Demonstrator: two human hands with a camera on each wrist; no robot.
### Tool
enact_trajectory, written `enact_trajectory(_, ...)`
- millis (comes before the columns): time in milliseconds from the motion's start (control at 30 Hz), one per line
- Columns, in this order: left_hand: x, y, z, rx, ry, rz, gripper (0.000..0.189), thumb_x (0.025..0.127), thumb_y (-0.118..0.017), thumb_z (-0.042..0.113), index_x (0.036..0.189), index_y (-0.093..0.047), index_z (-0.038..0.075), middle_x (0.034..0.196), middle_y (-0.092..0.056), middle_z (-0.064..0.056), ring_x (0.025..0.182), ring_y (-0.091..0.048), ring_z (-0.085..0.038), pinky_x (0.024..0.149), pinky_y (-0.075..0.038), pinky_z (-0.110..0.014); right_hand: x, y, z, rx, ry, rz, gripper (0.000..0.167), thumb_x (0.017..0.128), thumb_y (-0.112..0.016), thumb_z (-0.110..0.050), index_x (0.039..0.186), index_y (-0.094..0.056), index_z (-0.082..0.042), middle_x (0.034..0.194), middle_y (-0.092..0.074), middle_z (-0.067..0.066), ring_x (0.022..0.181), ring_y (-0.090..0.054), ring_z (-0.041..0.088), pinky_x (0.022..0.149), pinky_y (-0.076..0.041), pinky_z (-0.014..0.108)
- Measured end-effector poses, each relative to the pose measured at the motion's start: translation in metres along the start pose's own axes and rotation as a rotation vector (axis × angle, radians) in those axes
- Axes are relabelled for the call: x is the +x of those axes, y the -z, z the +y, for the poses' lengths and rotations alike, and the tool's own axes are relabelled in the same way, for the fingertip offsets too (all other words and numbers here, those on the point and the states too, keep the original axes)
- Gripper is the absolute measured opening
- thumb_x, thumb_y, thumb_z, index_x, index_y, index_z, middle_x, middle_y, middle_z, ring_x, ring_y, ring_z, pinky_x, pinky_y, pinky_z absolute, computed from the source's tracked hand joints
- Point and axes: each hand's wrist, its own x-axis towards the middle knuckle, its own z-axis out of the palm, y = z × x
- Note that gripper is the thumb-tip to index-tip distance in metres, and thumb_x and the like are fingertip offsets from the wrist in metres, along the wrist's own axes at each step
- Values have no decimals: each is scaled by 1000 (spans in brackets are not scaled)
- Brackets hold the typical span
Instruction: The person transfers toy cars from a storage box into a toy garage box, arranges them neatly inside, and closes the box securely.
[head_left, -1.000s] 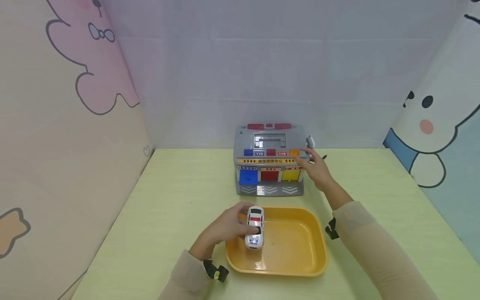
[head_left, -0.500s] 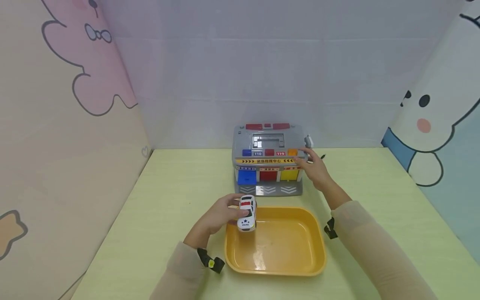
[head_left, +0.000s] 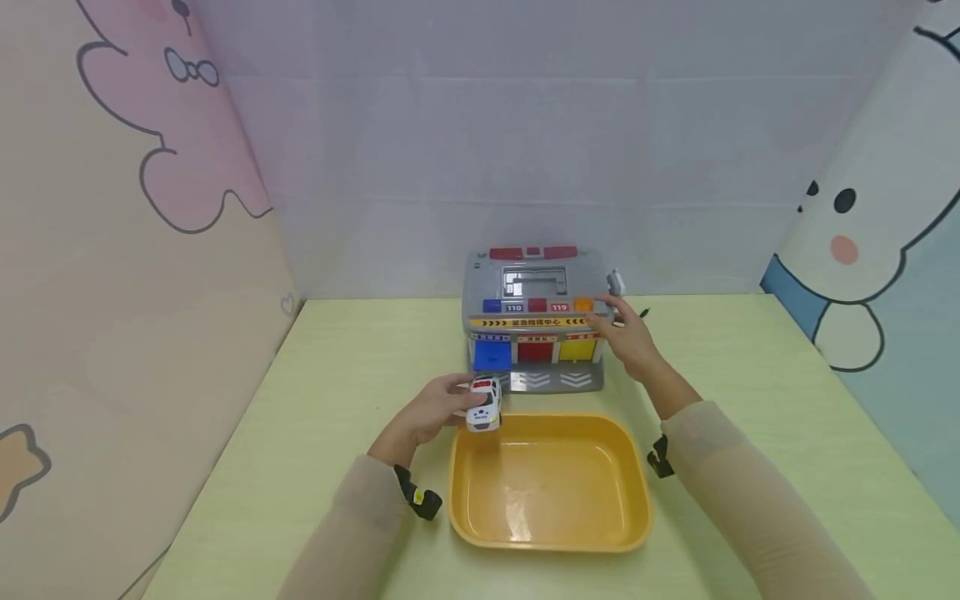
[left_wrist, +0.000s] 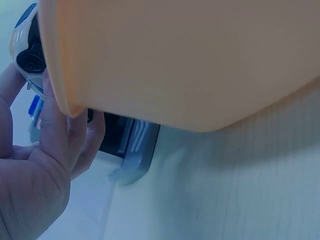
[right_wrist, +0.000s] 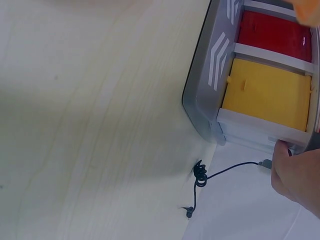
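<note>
A white toy police car point(head_left: 484, 417) with a red roof light is held between the thumb and fingers of my left hand point(head_left: 429, 410). The car hangs over the back-left rim of a yellow tray point(head_left: 551, 500), its rear toward a grey toy garage point(head_left: 480, 287). On the garage front, a blue door point(head_left: 492, 357) is swung outward, while the red door point(head_left: 535, 351) and yellow door point(head_left: 577, 350) are closed. My right hand point(head_left: 633, 343) grips the garage's right front corner, thumb at the roof edge. In the left wrist view, the tray's wall partly hides the car point(left_wrist: 26, 47).
The garage stands toward the back of a pale green table point(head_left: 360, 358), with the tray in front of it. A small white-and-grey part point(head_left: 617, 283) sticks out at the garage's right side. A thin black cord point(right_wrist: 200, 175) lies beside it.
My left hand has carried the car forward and slightly left, from over the tray's inside to its back-left rim near the garage. My right hand keeps its hold on the garage.
</note>
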Motion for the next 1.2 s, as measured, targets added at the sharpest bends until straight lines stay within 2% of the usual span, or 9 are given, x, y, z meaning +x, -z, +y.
enact_trajectory(200, 18, 5, -2, 8, 23, 17, 63, 92, -70, 18, 143, -40, -3, 118, -61, -18, 99, -64, -28, 83, -56, -41, 0, 0, 0, -3, -6, 2, 67, 98, -59, -36, 153, -28, -13, 154, -17, 26, 134, -29, 45, 107, -25, 63)
enact_trajectory(433, 36, 6, -6, 14, 1, 37, 63, 92, -69, 14, 144, -39, -6, 122, -59, -21, 103, -63, -30, 84, -55, -44, 0, -1, 1, 8, -6, -7, 68, 98, -59, -37, 153, -28, -15, 152, -22, 26, 128, -40, 44, 107, -27, 62)
enact_trajectory(633, 44, 5, -11, 31, -36, 54, 62, 90, -70, 11, 142, -40, -7, 127, -58, -23, 108, -61, -32, 84, -55, -44, -1, -1, 3, -1, -6, 1, 67, 98, -59, -38, 153, -29, -16, 152, -23, 25, 128, -39, 43, 107, -28, 62)
enact_trajectory(667, 42, 4, -8, 32, -46, 49, 62, 90, -70, 10, 141, -40, -8, 128, -57, -25, 109, -61, -34, 85, -54, -45, -1, -1, 3, -2, -7, 3, 67, 98, -59, -38, 153, -29, -16, 152, -23, 25, 129, -38, 43, 107, -27, 61)
enact_trajectory(833, 48, 1, -13, 38, -77, 88, 64, 89, -72, 11, 140, -39, -8, 133, -51, -28, 111, -59, -37, 84, -55, -45, -3, -1, 5, -1, 1, 1, 66, 98, -59, -37, 153, -29, -15, 152, -22, 26, 130, -38, 43, 107, -27, 61)
enact_trajectory(1000, 57, -1, -22, 18, -105, 133, 60, 89, -72, 7, 136, -39, -9, 127, -55, -30, 107, -62, -38, 81, -56, -42, -4, -1, 4, 10, 5, 4, 64, 99, -59, -35, 152, -30, -15, 151, -24, 26, 126, -42, 43, 107, -28, 60)
enact_trajectory(1200, 59, -3, -22, 24, -113, 188, 54, 89, -72, 5, 129, -39, -9, 124, -56, -31, 107, -62, -38, 81, -56, -41, -2, -1, 5, 1, -11, 12, 65, 98, -60, -38, 152, -32, -16, 152, -24, 25, 126, -41, 43, 107, -28, 61)
